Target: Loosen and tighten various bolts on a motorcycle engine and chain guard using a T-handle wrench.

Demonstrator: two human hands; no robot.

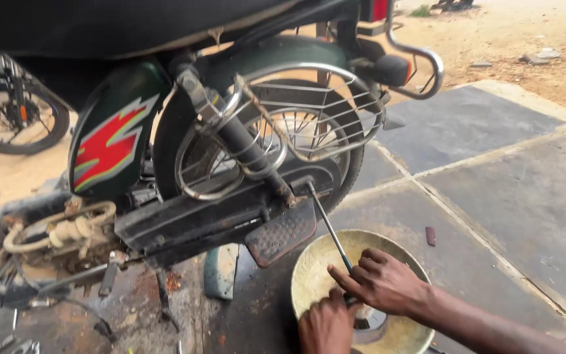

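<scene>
My right hand [382, 282] grips the handle end of a long screwdriver [325, 223] whose thin shaft slants up to the black chain cover [204, 219] of a motorcycle. My left hand [325, 324] rests just below it, fingers curled, over a round yellowish metal bowl [309, 269] on the ground. Whether the left hand holds anything I cannot tell. Both hands sit above the bowl, which has a dark small object near its middle.
The motorcycle's rear wheel [342, 170], shock absorber [234, 131], chrome guard [322, 118] and ribbed footrest [282, 233] stand close above the bowl. A green side panel [109, 141] is at left. Another wheel [14, 115] is far left. Grey stone slabs [492, 170] lie to the right.
</scene>
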